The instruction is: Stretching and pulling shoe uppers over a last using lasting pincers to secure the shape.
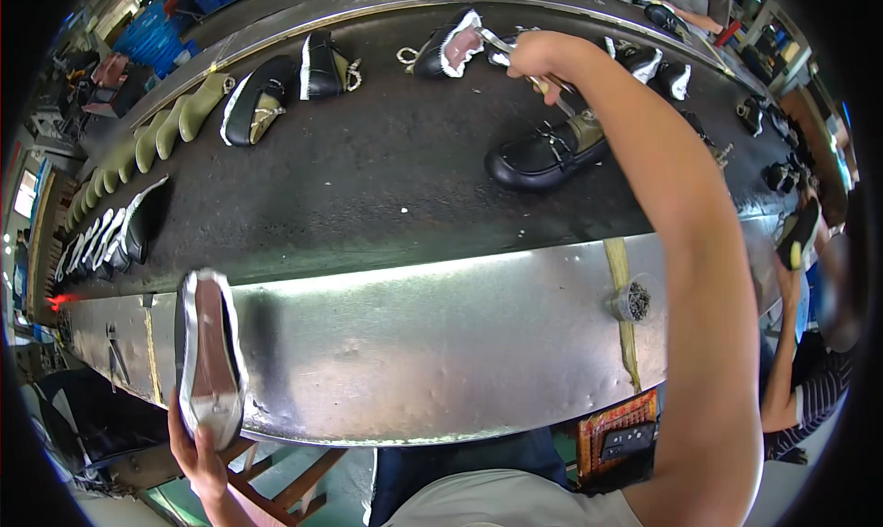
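My left hand (204, 458) grips a black shoe upper (213, 343) by one end, at the lower left over the bench's metal edge. Its underside faces me, with a brown insole ringed by white lining. At the far side of the bench, my right hand (544, 60) is closed around a metal tool (497, 41) that looks like pincers. The tool's head is beside another black upper (451, 47) with its brown underside showing; contact cannot be made out. Below that hand, a black shoe with a bow (543, 154) rests upright, partly hidden by my forearm.
Several green shoe lasts (189, 113) line the far left of the dark belt (368, 159), with white-edged uppers (101, 237) nearer. A clear cup of small dark tacks (631, 302) sits on the metal edge (441, 334). Co-workers are at the right (805, 380) and far right (699, 3).
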{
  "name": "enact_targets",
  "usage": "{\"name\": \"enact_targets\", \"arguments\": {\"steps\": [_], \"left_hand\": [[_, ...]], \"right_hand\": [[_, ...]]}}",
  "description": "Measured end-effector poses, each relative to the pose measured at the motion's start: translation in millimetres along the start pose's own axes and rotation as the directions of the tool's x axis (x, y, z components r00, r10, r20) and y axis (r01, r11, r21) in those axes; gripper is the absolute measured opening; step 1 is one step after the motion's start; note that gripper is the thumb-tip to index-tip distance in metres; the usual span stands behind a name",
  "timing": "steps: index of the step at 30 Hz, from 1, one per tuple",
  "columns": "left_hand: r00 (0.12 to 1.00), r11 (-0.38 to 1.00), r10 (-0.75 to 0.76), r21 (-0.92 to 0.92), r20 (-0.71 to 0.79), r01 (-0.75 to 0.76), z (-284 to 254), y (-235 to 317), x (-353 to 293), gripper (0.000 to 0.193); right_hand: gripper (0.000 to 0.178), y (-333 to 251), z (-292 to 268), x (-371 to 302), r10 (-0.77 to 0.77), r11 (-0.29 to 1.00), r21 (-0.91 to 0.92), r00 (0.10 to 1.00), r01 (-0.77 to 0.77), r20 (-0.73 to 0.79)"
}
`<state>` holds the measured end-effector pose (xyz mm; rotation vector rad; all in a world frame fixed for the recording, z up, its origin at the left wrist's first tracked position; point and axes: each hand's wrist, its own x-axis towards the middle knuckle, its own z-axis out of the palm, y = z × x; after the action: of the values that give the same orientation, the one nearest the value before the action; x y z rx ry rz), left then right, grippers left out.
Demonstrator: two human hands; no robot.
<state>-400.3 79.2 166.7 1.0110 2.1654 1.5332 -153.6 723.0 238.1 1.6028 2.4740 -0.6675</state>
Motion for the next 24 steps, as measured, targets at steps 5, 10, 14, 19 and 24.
{"name": "enact_targets", "arguments": {"steps": [5, 10, 14, 19, 24], "left_hand": [[0.99, 0.984, -0.138, 0.112, -0.041, 0.142, -28.0, -15.4, -43.6, 0.063], [0.957, 0.531, 0.289, 0.835, -0.017, -0.146, -0.2, 7.2, -33.4, 0.067], [0.896, 0.847, 0.444, 0.32, 0.013, -0.424, 63.6, 24.6, -36.9, 0.08], [0.795, 0.808, 0.587, 0.052, -0.149, -0.587, 158.1, 42.4, -23.3, 0.118], [0.834, 0.82, 0.499, 0.184, 0.235, -0.542, 84.1, -17.5, -126.2, 0.08]], "right_hand": [[0.037, -76.8, 39.1, 32.5, -0.17, 0.909, -0.383, 0.985, 0.165, 0.019], [0.027, -30.1, 65.6, 93.8, -0.24, 0.97, -0.041, 0.97, 0.239, -0.046], [0.027, -57.8, 59.2, -75.7, -0.325, 0.778, 0.565, 0.946, 0.275, -0.013], [0.038, -78.8, 86.6, -297.1, -0.67, 0.576, 0.692, 0.736, 0.435, 0.094], [0.042, -83.1, 111.7, -470.0, -0.879, 0.468, 0.71, 0.36, 0.527, 0.312]]}}
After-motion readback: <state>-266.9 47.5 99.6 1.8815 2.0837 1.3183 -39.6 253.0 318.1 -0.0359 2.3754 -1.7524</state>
